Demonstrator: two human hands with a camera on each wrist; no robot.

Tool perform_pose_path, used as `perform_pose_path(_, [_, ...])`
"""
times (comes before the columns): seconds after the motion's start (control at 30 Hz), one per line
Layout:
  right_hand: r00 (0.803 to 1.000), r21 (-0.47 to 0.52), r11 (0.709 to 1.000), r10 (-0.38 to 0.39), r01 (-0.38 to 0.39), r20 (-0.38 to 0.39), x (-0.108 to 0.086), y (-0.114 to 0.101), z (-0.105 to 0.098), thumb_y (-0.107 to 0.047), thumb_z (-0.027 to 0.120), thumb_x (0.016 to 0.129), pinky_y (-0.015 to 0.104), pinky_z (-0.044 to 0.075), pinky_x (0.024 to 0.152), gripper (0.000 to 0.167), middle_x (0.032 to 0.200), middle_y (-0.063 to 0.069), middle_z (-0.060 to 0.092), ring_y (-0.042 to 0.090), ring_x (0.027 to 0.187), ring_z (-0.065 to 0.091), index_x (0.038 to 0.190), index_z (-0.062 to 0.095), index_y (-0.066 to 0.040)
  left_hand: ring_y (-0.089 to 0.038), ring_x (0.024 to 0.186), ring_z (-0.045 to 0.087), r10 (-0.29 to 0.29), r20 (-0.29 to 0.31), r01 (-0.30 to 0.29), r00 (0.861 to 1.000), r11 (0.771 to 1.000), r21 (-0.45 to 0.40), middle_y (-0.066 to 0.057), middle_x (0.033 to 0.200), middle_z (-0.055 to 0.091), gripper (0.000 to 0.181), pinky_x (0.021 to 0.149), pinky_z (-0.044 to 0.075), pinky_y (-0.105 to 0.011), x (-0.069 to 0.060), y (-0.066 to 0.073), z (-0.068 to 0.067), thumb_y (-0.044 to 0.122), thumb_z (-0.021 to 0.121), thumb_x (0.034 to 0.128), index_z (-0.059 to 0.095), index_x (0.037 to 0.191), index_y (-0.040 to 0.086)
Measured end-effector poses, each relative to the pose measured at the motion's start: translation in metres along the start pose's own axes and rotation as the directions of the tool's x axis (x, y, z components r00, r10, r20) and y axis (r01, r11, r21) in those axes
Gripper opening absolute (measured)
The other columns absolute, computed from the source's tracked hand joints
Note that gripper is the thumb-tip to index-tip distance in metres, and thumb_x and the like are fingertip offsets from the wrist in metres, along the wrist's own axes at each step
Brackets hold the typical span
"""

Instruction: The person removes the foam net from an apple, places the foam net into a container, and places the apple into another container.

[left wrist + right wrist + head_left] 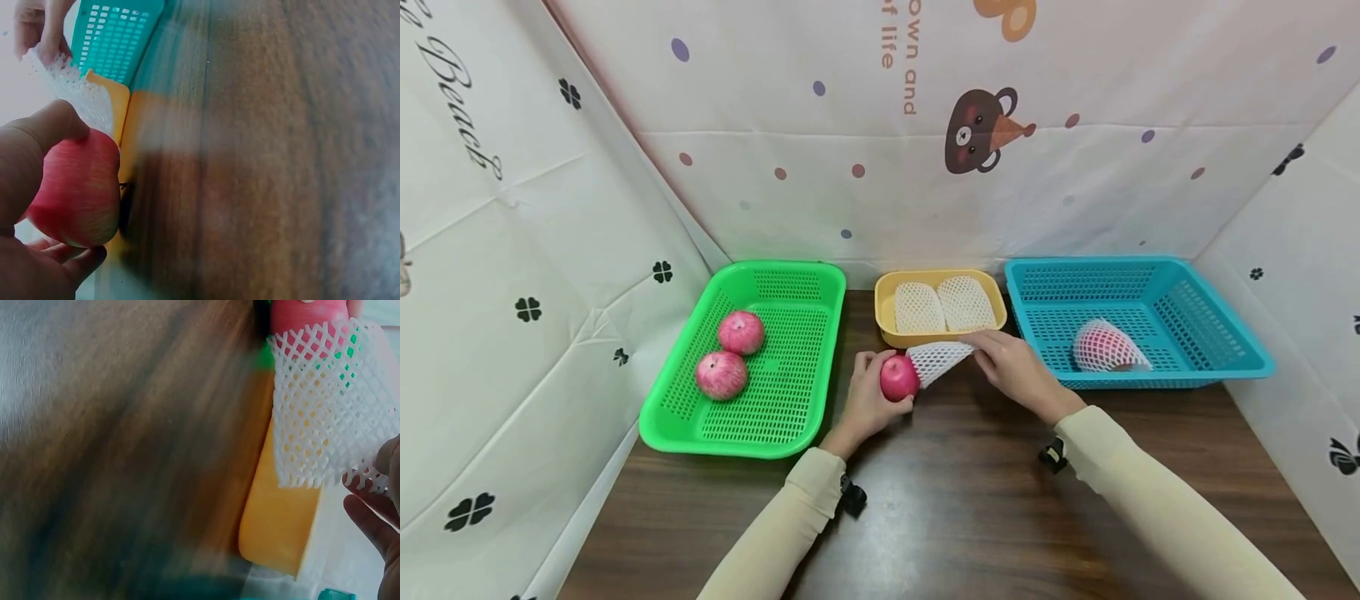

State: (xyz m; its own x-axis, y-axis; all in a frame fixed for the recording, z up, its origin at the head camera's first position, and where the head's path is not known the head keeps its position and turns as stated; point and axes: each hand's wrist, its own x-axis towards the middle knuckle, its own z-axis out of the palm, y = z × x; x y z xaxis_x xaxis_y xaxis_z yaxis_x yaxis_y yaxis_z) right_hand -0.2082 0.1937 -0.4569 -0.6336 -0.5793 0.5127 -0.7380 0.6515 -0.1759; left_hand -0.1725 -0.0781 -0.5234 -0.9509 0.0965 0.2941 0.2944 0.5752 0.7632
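Observation:
My left hand (867, 400) grips a red apple (899, 378) in front of the yellow tray, thumb and fingers curled round its sides. A white foam net sleeve (938, 360) stretches from the apple toward my right hand (1011, 367), which pinches its far end. In the right wrist view the mouth of the foam net (331, 406) overlaps one end of the apple (309, 317). From the left wrist view, the thumb presses on the apple (78, 187) close to the net's edge.
A green basket (741, 446) on the left holds two apples (721, 375). The yellow tray (940, 339) at the back holds flat foam nets (966, 303). On the right, a blue basket (1225, 367) contains one apple in a foam net (1105, 345). Patterned cloth (820, 192) hangs behind.

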Motion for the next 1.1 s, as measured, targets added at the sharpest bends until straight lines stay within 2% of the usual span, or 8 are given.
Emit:
perform_pose_path(0.23, [1.000, -0.041, 0.999, 0.000, 0.001, 0.028, 0.016, -0.005, -0.022, 0.000, 0.072, 0.092, 0.041, 0.059, 0.074, 0.037, 0.105, 0.011, 0.072, 0.024, 0.088, 0.068, 0.129, 0.068, -0.006, -0.033, 0.103, 0.064, -0.003, 0.061, -0.004, 0.998, 0.995, 0.103, -0.013, 0.134, 0.042, 0.078, 0.088, 0.058, -0.045, -0.003, 0.004, -0.005, 0.018, 0.089, 0.0734, 0.053, 0.142, 0.012])
perform_pose_path(0.33, [0.997, -0.048, 0.998, 0.035, -0.031, 0.071, 0.024, -0.008, -0.030, -0.002, 0.070, 0.094, 0.036, 0.057, 0.066, 0.040, 0.105, 0.012, 0.072, 0.020, 0.073, 0.063, 0.133, 0.064, -0.006, -0.033, 0.100, 0.066, 0.004, 0.072, -0.013, 0.997, 0.992, 0.129, -0.012, 0.136, 0.042, 0.078, 0.086, 0.058, -0.045, -0.003, 0.004, -0.006, 0.018, 0.089, 0.0739, 0.052, 0.142, 0.013])
perform_pose_path(0.47, [0.990, -0.045, 0.996, 0.081, -0.076, 0.117, 0.032, -0.008, -0.038, -0.004, 0.068, 0.096, 0.029, 0.047, 0.053, 0.045, 0.082, 0.006, 0.064, 0.012, 0.052, 0.045, 0.140, 0.056, -0.009, -0.033, 0.100, 0.066, 0.010, 0.083, -0.021, 0.996, 0.991, 0.133, -0.012, 0.136, 0.043, 0.077, 0.088, 0.058, -0.045, -0.003, 0.005, -0.005, 0.019, 0.090, 0.0750, 0.052, 0.142, 0.012])
perform_pose_path(0.57, [0.987, -0.031, 0.995, 0.097, -0.094, 0.127, 0.037, -0.007, -0.041, -0.004, 0.064, 0.099, 0.027, 0.040, 0.048, 0.045, 0.069, -0.001, 0.049, 0.010, 0.046, 0.037, 0.142, 0.052, -0.011, -0.033, 0.101, 0.066, 0.014, 0.087, -0.026, 0.996, 0.991, 0.134, -0.012, 0.136, 0.043, 0.076, 0.088, 0.058, -0.045, -0.004, 0.006, -0.004, 0.019, 0.090, 0.0756, 0.052, 0.141, 0.012])
perform_pose_path(0.7, [0.988, 0.006, 0.995, 0.097, -0.098, 0.123, 0.045, -0.006, -0.042, -0.002, 0.058, 0.101, 0.029, 0.039, 0.047, 0.036, 0.068, 0.000, 0.048, 0.012, 0.046, 0.036, 0.135, 0.053, -0.012, -0.033, 0.098, 0.067, 0.029, 0.072, -0.039, 0.997, 0.989, 0.141, -0.012, 0.135, 0.044, 0.076, 0.086, 0.059, -0.045, -0.004, 0.007, -0.004, 0.019, 0.090, 0.0750, 0.053, 0.141, 0.011])
perform_pose_path(0.87, [0.992, 0.036, 0.997, 0.069, -0.074, 0.109, 0.057, -0.003, -0.039, 0.001, 0.053, 0.103, 0.033, 0.042, 0.056, 0.020, 0.084, 0.007, 0.062, 0.015, 0.056, 0.044, 0.117, 0.064, -0.007, -0.033, 0.098, 0.067, 0.026, 0.068, -0.035, 0.997, 0.990, 0.139, -0.011, 0.134, 0.045, 0.075, 0.087, 0.058, -0.046, -0.004, 0.007, -0.005, 0.020, 0.090, 0.0745, 0.054, 0.140, 0.011])
perform_pose_path(1.0, [0.992, 0.056, 0.994, 0.093, -0.097, 0.080, 0.068, -0.001, -0.034, 0.002, 0.053, 0.102, 0.032, 0.040, 0.055, 0.022, 0.095, 0.012, 0.070, 0.013, 0.053, 0.040, 0.112, 0.072, -0.003, -0.033, 0.099, 0.066, 0.021, 0.066, -0.030, 0.998, 0.990, 0.140, -0.011, 0.134, 0.045, 0.076, 0.087, 0.058, -0.046, -0.004, 0.007, -0.005, 0.021, 0.091, 0.0739, 0.055, 0.140, 0.011])
perform_pose_path(1.1, [0.987, 0.090, 0.984, 0.150, -0.154, 0.058, 0.076, -0.001, -0.030, 0.000, 0.055, 0.101, 0.031, 0.035, 0.048, 0.025, 0.089, 0.012, 0.072, 0.011, 0.046, 0.034, 0.118, 0.074, -0.002, -0.034, 0.098, 0.067, 0.022, 0.061, -0.030, 0.998, 0.989, 0.144, -0.011, 0.134, 0.045, 0.076, 0.087, 0.058, -0.046, -0.004, 0.007, -0.004, 0.021, 0.091, 0.0734, 0.055, 0.140, 0.011])
